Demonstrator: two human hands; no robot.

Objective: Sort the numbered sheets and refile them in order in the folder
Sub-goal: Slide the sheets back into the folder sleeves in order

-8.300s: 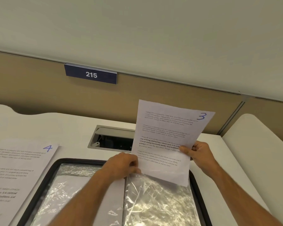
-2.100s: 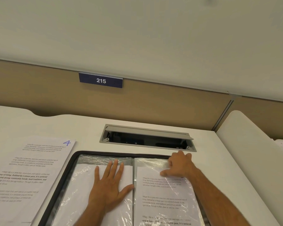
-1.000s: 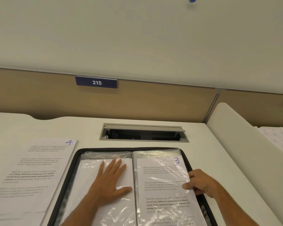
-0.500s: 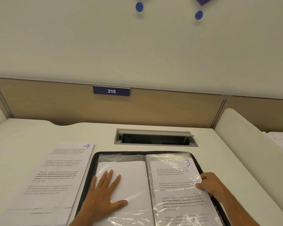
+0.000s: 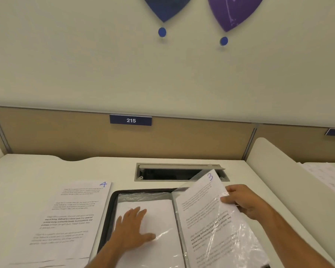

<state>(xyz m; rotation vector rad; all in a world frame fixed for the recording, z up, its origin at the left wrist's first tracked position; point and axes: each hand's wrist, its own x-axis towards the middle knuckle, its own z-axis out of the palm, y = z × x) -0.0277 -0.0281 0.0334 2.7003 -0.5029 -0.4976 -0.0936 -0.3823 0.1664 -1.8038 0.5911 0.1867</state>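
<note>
I'd keep left hand flat, fingers straight, on the black-edged display folder; right hand pinches clear plastic sleeve holding sheet 3, probably mid-turn: flip slowly.

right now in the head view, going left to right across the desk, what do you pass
sheet 4 → left hand flat on the folder's left page → sleeved sheet 3 → right hand → white divider

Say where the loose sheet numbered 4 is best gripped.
Probably at the near right corner of the white printed sheet numbered 4, from the folder side: it lies flat on the white desk, and that edge overlaps the black zip folder's rim.
</note>
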